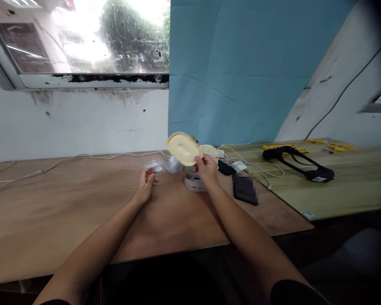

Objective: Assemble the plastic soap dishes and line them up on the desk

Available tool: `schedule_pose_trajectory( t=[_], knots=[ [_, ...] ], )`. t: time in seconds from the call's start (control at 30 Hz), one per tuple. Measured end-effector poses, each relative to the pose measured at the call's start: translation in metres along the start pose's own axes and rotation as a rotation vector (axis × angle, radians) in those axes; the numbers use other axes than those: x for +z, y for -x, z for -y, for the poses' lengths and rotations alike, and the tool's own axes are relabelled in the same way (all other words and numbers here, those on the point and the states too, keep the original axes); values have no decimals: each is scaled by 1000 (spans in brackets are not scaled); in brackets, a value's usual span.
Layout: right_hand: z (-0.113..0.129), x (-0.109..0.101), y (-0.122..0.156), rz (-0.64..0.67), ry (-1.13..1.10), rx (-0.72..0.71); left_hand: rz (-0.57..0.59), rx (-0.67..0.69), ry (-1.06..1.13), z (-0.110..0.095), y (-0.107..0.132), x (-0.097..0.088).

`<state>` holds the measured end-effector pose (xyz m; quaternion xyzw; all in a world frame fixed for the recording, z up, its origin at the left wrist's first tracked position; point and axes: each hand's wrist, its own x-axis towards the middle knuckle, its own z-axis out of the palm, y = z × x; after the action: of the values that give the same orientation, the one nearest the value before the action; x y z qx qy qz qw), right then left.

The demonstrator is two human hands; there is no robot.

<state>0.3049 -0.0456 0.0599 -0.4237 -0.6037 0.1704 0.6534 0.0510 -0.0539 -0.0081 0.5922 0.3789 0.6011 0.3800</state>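
My right hand [207, 168] pinches the edge of a pale yellow oval lid or shallow tray [183, 149], raised and tilted above the table. Partly behind that hand stands a pale yellow container [211, 150]. Below it, a grey-white round band-like container [193, 183] rests on the table, partly hidden by my right hand. My left hand [145, 185] hovers near the table, fingers loosely curled and apart, holding nothing. Just beyond it lie a clear plastic lid [156, 166] and a clear plastic cup or dome [173, 164].
A dark phone-like slab [245, 190] lies right of my right hand. White cables [257, 163] trail along the back. On the adjoining table [292, 192] sit a black looped device [305, 163] and several yellow pieces [338, 148]. A wall and window stand behind.
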Motion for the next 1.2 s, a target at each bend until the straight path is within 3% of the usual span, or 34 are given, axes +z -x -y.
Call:
schedule_pose_trajectory(
  t=[0.1,0.23,0.4,0.63,1.2],
  knots=[
    [-16,-26,-26,-367,-287,179,39,44,-147,6,-1,-4],
    [-37,-52,-43,-494,-382,398,46,94,-279,9,-2,-8],
    [-50,-60,-45,-517,-387,479,73,116,-340,3,-1,-10],
    [-51,-62,-46,-442,-334,557,83,118,-357,2,-1,-9],
    [-56,-58,-43,-405,-293,536,86,90,-384,-3,0,-8]
  ],
)
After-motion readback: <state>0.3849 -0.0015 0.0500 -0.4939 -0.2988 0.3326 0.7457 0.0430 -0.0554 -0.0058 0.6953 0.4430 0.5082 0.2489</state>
